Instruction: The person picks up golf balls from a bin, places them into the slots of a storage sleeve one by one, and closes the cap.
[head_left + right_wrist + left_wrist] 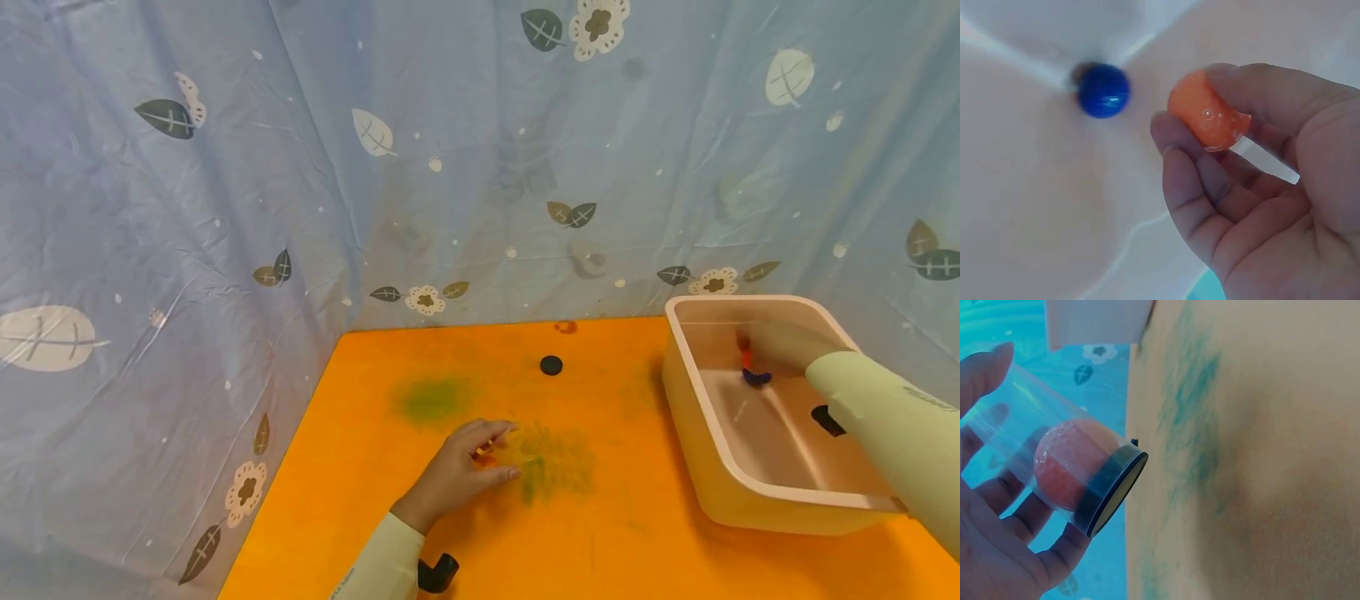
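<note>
My left hand [461, 467] grips a clear plastic tube [1016, 415] above the table, fingers curled round its side. The tube lies tilted in the left wrist view, and a reddish-orange ball [1069, 464] sits inside at its dark-rimmed end. My right hand [787, 346] is down inside the tub [701, 400]. Between thumb and fingertips it pinches an orange ball [1207, 112], partly covered by the thumb. A shiny blue ball [1104, 90] rests on the tub floor beside that hand.
A black disc [551, 365] lies on the orange table [315, 500] towards the back. Green smudges [435, 400] mark the tabletop. Blue patterned curtains [480, 167] hang behind and at both sides. The tub's raised rim [712, 442] surrounds the right hand.
</note>
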A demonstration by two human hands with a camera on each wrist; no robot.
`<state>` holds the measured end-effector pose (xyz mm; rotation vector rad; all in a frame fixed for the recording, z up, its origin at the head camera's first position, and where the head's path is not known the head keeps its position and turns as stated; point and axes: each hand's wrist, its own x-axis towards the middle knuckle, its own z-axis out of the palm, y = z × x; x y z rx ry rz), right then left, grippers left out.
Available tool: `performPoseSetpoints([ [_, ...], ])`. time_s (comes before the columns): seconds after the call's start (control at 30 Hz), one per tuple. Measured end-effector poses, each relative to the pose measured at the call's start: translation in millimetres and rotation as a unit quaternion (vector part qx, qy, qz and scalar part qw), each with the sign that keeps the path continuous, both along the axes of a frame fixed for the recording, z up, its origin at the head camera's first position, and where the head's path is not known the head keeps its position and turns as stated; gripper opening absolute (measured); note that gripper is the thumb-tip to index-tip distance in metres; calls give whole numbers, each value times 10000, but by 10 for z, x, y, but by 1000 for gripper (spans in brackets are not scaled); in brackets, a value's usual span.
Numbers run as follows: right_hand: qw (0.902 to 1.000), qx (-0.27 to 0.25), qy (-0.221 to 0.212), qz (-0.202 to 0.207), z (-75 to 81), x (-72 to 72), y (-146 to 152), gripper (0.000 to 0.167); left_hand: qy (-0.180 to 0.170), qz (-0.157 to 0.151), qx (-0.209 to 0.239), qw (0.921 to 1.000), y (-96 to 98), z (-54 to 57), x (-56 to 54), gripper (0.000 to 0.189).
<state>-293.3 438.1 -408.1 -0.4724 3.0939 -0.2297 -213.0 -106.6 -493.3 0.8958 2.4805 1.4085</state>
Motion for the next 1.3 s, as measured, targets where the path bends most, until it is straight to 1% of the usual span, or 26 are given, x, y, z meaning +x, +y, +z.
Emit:
performPoseSetpoints([
  [0.07, 9998, -13, 146, -146, 81, 18, -10, 15, 0, -26, -13, 10000, -3, -11, 1, 57],
  [0.1, 9999, 34, 143, -53, 124, 26, -11, 11, -2, -43, -19, 10000, -4, -15, 2, 58],
  [0.13, 9999, -28, 72, -105, 169, 37, -19, 10, -17, -45, -24, 10000, -4, -19, 4, 57],
  [0.2, 9992, -264, -85, -289, 260, 59, -40, 21, -63, -46, -12, 10000, -6, -24, 7, 57],
  [0.27, 9966, -639, -289, -441, 347, 101, -68, 35, -126, -40, 28, 9999, -12, -26, 10, 57],
  [0.33, 9927, -969, -417, -578, 422, 149, -111, 40, -183, -36, 58, 9998, -22, -25, 12, 57],
  [0.4, 9890, -1236, -432, -690, 490, 206, -156, 46, -212, -49, 81, 9997, -33, -20, 13, 57],
  [0.5, 9846, -1549, -229, -771, 579, 283, -230, 51, -171, -75, 28, 9998, -38, -9, 13, 57],
  [0.6, 9775, -1930, -5, -852, 661, 349, -346, 54, -126, -82, -17, 9999, -34, -11, 5, 57],
  [0.67, 9706, -2234, 110, -886, 704, 398, -458, 55, -97, -71, -23, 9999, -32, -14, 1, 56],
  [0.73, 9615, -2598, 227, -870, 722, 450, -602, 54, -102, -53, -24, 9999, -34, -19, -2, 56],
  [0.87, 9417, -3292, 355, -592, 732, 565, -916, 48, -123, -63, -28, 9999, -36, -11, -2, 56],
  [1.03, 9182, -3962, 37, -24, 787, 722, -1318, 45, -96, -43, -39, 9999, -28, 19, -20, 57],
  [1.17, 9028, -4259, -29, 594, 796, 833, -1654, 40, 27, -22, -50, 10000, -7, 46, -48, 58],
  [1.2, 9008, -4281, -25, 724, 783, 852, -1738, 38, 51, -25, -39, 10000, 0, 49, -55, 59],
  [1.3, 8885, -4425, -82, 1209, 691, 860, -1972, 35, 98, -49, 2, 9999, 19, 41, -70, 60],
])
